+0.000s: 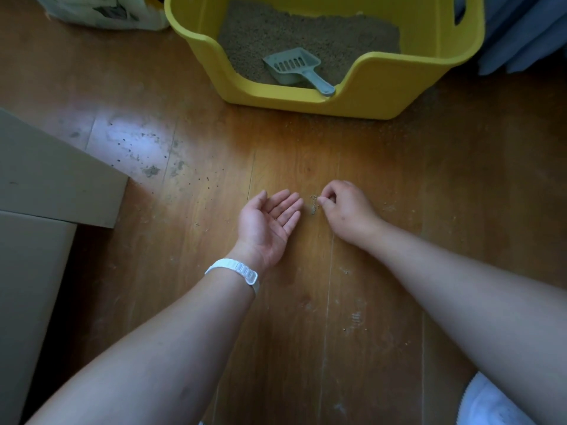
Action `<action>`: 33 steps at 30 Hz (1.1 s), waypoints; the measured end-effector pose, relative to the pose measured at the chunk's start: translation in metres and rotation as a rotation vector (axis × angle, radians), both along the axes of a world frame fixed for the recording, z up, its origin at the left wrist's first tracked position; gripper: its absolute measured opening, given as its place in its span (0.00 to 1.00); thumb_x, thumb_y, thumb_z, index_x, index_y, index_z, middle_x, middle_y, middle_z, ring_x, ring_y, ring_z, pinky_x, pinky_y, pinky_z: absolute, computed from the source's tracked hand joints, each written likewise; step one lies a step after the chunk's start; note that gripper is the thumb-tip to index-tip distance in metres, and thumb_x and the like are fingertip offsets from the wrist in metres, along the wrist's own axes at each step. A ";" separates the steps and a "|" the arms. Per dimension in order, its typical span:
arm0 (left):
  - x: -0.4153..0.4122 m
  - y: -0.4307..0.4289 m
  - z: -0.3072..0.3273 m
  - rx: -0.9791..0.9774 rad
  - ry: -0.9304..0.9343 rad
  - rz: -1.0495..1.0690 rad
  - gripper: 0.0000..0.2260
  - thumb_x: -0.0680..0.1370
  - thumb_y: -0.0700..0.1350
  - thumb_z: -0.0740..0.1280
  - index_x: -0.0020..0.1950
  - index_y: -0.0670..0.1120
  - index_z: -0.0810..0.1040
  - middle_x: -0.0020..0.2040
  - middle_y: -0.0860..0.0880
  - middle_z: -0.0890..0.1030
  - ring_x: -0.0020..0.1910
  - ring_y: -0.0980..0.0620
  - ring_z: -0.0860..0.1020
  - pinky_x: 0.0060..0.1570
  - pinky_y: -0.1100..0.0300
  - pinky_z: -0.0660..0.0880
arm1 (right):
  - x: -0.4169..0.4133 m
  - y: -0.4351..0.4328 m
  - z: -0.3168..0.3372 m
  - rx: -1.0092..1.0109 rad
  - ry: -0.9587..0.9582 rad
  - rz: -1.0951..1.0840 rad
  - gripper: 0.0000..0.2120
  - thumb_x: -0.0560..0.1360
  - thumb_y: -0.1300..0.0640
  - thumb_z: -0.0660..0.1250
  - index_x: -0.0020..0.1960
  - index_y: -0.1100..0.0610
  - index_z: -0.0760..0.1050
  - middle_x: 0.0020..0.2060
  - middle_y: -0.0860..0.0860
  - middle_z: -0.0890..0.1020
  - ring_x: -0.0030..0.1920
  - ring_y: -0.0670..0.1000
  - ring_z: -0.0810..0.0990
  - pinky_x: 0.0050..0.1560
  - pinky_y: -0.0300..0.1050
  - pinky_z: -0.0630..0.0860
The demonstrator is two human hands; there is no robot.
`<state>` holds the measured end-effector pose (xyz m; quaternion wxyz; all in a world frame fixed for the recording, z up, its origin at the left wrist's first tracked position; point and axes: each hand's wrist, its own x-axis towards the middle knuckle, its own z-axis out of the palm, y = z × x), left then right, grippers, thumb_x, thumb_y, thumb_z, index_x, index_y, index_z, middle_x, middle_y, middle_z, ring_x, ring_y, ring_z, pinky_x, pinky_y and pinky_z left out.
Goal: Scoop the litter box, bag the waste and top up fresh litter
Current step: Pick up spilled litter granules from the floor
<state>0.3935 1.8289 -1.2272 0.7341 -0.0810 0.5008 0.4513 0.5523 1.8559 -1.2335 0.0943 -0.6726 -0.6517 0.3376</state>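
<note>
Scoop [294,70] lay in litter box [408,93], handle toward front-right corner; left hand [270,220] fingers spread, right hand [345,207] fingertips pinched at spilled litter [313,204].

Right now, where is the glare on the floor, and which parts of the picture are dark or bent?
Head view: a pale glare patch on the wooden floor left of the yellow litter box; corners darken, especially lower left by the cardboard box; wide-angle bending curves the edges; left hand and right hand look sharp.
</note>
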 end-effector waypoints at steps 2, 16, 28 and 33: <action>0.004 0.000 0.001 -0.001 -0.007 0.008 0.20 0.83 0.50 0.53 0.60 0.36 0.76 0.56 0.37 0.81 0.56 0.43 0.81 0.59 0.53 0.76 | -0.009 -0.006 0.011 0.025 0.068 0.007 0.05 0.78 0.56 0.64 0.46 0.55 0.76 0.44 0.48 0.75 0.41 0.46 0.72 0.41 0.40 0.65; 0.012 0.001 0.023 0.052 -0.163 0.013 0.22 0.82 0.51 0.56 0.57 0.32 0.78 0.55 0.33 0.82 0.60 0.35 0.78 0.68 0.41 0.69 | -0.043 -0.032 0.055 0.066 0.125 0.224 0.12 0.69 0.51 0.52 0.37 0.57 0.69 0.39 0.54 0.74 0.43 0.56 0.72 0.44 0.52 0.70; 0.014 -0.006 0.025 0.049 -0.127 0.030 0.22 0.83 0.50 0.56 0.58 0.31 0.77 0.56 0.32 0.80 0.63 0.35 0.77 0.69 0.43 0.68 | -0.031 -0.037 0.043 0.061 0.096 0.276 0.12 0.80 0.52 0.54 0.42 0.55 0.70 0.46 0.58 0.78 0.49 0.58 0.76 0.49 0.49 0.70; 0.018 0.001 0.028 0.059 -0.122 0.021 0.23 0.83 0.50 0.56 0.61 0.31 0.75 0.58 0.32 0.80 0.62 0.36 0.78 0.68 0.43 0.70 | -0.021 -0.031 0.042 0.091 0.120 0.327 0.10 0.81 0.53 0.60 0.41 0.54 0.69 0.43 0.51 0.75 0.48 0.54 0.74 0.48 0.49 0.69</action>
